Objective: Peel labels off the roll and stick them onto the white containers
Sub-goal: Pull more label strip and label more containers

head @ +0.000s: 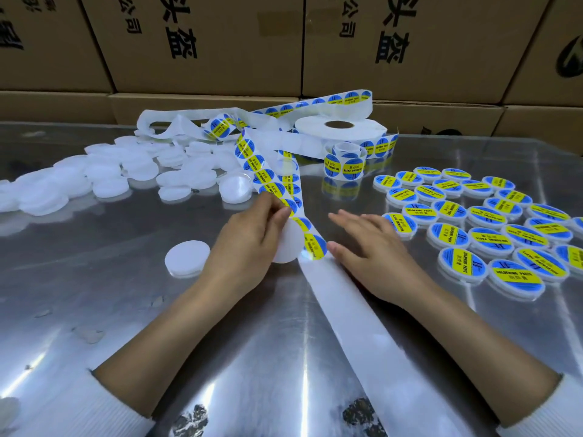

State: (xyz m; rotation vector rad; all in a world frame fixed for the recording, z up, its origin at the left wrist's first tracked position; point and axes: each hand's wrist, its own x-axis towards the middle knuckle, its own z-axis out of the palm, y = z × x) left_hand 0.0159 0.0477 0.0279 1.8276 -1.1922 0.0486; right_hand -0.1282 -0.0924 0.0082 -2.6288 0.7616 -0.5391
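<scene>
- On the shiny metal table [94, 310] in front of me, my left hand [249, 241] grips a white container [288, 244], fingers curled over it, with the thumb and forefinger pinching the label strip [268, 178] where it crosses the container's top edge.
- One blue-and-yellow label [315, 246] sits at the container's right edge, just beside my right thumb; I cannot tell whether it is stuck down yet.
- My right hand [369, 247] lies flat with fingers straight and spread, pressing down on the bare backing paper [362, 326], which runs from the hands toward the near edge of the table.
- From my left hand the strip climbs away to the label roll [339, 129] lying flat at the back, with loose loops of spent backing tangled to its left.
- A small curl of labels [344, 165] stands just in front of the roll.
- Right of my hands, labelled containers [492, 225] lie in rough rows, touching or nearly so.
- Far left, a heap of unlabelled containers [104, 178]; one single white container [186, 258] sits alone near my left wrist.
- Cardboard boxes [205, 42] with black print wall off the back.
</scene>
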